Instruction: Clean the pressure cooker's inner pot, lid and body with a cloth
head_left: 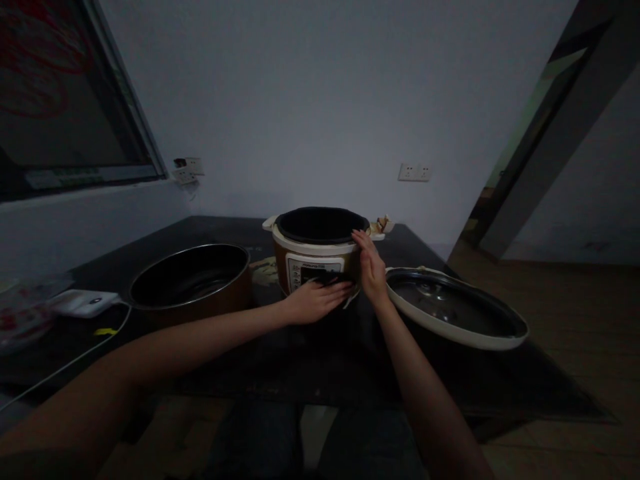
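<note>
"Against the front of the electric cooker (295, 267), just below its control panel (315, 268), I see the left hand (319, 302). Is it gripping anything?"

"Its fingers lie nearly straight and close together, with a dark patch beneath them. I can't tell whether they grip it."

"And the right hand (371, 268)?"

"Fingers straight, not curled round anything, tips up by the cooker's rim at its right side. The cooker stands upright on the dark surface (320, 367), right between the two sets of fingers, its wide mouth uncovered."

"What's that left of the left fingers?"

"A round, brown-sided metal pot (235, 293), dark inside, near the cooker. Farther left are a white device (90, 303) with a cable (75, 365) and a clear plastic bag (25, 313)."

"And to the right of the right fingers?"

"The white-rimmed lid (460, 327), off the cooker, near the right wrist. Beyond the fingers, wall sockets (414, 173)."
</note>
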Motion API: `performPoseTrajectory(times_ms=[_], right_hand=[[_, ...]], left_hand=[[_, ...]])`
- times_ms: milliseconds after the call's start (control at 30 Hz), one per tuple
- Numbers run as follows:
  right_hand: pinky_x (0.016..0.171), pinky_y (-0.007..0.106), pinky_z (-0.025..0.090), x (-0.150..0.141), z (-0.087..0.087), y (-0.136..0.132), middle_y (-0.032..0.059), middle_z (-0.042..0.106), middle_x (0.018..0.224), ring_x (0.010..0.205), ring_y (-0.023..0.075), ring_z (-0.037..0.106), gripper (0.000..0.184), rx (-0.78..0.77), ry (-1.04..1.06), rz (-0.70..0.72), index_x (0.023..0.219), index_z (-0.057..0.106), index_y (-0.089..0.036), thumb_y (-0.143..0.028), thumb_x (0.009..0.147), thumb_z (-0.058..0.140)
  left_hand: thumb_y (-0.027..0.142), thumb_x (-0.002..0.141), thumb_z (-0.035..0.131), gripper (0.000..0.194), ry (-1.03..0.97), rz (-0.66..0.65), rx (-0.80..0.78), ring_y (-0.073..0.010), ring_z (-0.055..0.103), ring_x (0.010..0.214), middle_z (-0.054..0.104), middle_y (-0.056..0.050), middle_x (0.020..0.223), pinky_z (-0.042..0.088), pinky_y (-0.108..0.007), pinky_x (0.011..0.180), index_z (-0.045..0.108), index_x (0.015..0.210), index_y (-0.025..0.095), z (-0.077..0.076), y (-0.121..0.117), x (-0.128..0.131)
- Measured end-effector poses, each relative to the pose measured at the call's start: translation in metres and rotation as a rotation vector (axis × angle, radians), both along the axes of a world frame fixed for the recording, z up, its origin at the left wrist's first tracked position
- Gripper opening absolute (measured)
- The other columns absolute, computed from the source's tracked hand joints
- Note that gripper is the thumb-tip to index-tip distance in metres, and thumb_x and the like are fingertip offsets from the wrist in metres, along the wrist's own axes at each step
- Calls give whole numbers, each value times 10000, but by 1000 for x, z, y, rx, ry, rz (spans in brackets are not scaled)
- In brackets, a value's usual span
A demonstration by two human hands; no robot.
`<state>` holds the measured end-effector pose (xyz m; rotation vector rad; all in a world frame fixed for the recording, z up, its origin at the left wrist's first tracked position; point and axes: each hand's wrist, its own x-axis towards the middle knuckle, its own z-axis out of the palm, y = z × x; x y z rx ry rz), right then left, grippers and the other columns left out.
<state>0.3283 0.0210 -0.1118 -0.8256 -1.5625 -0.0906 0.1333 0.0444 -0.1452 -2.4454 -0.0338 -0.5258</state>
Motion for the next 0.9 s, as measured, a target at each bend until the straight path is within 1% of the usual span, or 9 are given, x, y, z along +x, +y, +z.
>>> performPoseTrajectory(times_ms=[100,200,333,433,567,633,700,800,900], right_hand=[[1141,477,264,-1,1,-1,56,541,1376,1341,188,407,407,6,6,9,1295,541,-255,-376,994,295],[1138,491,266,-1,2,-2,57,540,1377,1345,193,401,413,5,3,16,1297,539,-255,-388,993,293],[1133,497,275,-1,3,-3,54,540,1378,1343,193,405,418,0,6,13,1293,541,-263,-405,991,290],[1132,494,277,-1,2,-2,55,543,1374,1343,184,404,420,-16,7,9,1291,540,-264,-413,990,289],[1139,492,263,-1,0,0,58,539,1377,1351,186,393,425,-16,23,10,1290,541,-262,-419,989,286],[1139,495,259,-1,-1,1,59,534,1382,1357,191,382,421,-14,25,12,1295,536,-257,-410,990,290],[1138,495,259,-1,-1,1,61,528,1388,1359,193,379,413,-11,25,17,1298,533,-253,-395,991,297],[1136,494,265,-1,-1,1,62,528,1388,1354,192,387,405,-11,22,15,1298,533,-256,-390,989,306],[1136,499,266,-1,-1,0,58,534,1382,1354,193,387,409,-9,21,10,1298,532,-261,-396,989,302]], left_hand=[[77,909,422,370,164,-61,14,-103,426,1323,508,-88,1403,442,-239,952,562,1246,132,-29,6,-16],[69,904,414,358,221,-88,40,-83,430,1315,540,-48,1379,412,-220,988,611,1183,174,-39,13,-27],[85,920,371,386,257,-100,61,-79,359,1360,468,-19,1443,342,-249,1079,598,1214,188,-31,18,-38],[120,928,374,441,232,-63,51,-72,284,1396,420,21,1476,273,-271,1128,502,1331,242,-18,20,-48],[181,910,448,536,-22,85,44,-121,296,1399,462,14,1449,77,-356,1185,373,1428,298,5,20,-48],[206,883,497,580,-151,152,43,-180,287,1408,465,-15,1447,-15,-417,1181,360,1439,291,16,17,-38],[210,861,526,617,-248,207,21,-219,264,1418,449,-35,1458,-45,-452,1172,349,1447,284,22,12,-26],[216,869,519,613,-323,258,-22,-235,251,1422,442,-49,1461,-50,-477,1167,340,1453,271,19,6,-16],[192,900,473,551,-207,183,-10,-198,282,1411,456,-47,1448,-19,-463,1176,368,1437,254,0,7,-24]])
